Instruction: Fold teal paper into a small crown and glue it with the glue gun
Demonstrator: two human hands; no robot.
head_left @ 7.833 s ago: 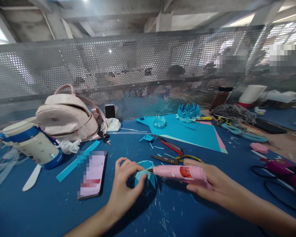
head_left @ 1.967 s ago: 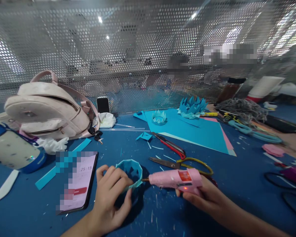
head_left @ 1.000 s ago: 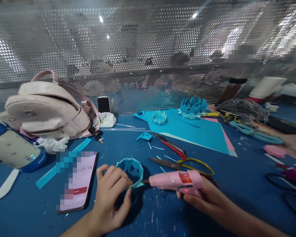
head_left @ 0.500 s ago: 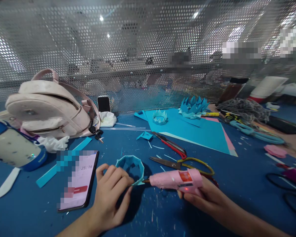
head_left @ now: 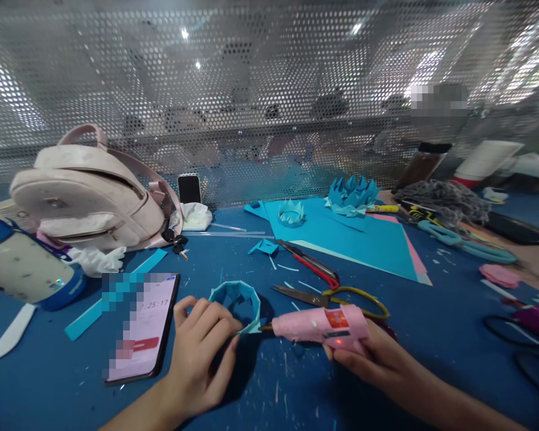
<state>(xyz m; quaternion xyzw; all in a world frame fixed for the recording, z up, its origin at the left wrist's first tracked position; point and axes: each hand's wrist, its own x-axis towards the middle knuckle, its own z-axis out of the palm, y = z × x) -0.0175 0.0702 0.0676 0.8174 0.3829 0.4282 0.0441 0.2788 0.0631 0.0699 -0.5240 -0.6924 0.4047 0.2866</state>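
A ring of folded blue paper (head_left: 253, 294) stands on the table, and my left hand (head_left: 205, 344) pinches its near side between thumb and fingers. My right hand (head_left: 372, 347) is wrapped round the handle of a pink glue gun (head_left: 305, 324), whose small light glows red. Its nozzle points left and meets, or nearly meets, the ring's lower right edge; the exact contact is too small to tell. Behind the gun lie scissors (head_left: 359, 294) with yellow-green handles, partly covered by it. A red and black utility knife (head_left: 312, 266) rests farther back.
A phone (head_left: 141, 335) lies left of my left hand, near a blue paper strip (head_left: 87, 317), a bottle (head_left: 27, 269) and a pink backpack (head_left: 94, 203). Blue sheets (head_left: 377, 242) bear a small paper crown (head_left: 291, 214) and a larger pointed paper piece (head_left: 353, 196). A perforated metal screen (head_left: 251, 131) stands behind.
Both hands hold almost the same pose, with the paper ring and glue gun shifted very slightly left and up in view. The phone's timer has advanced by one second.
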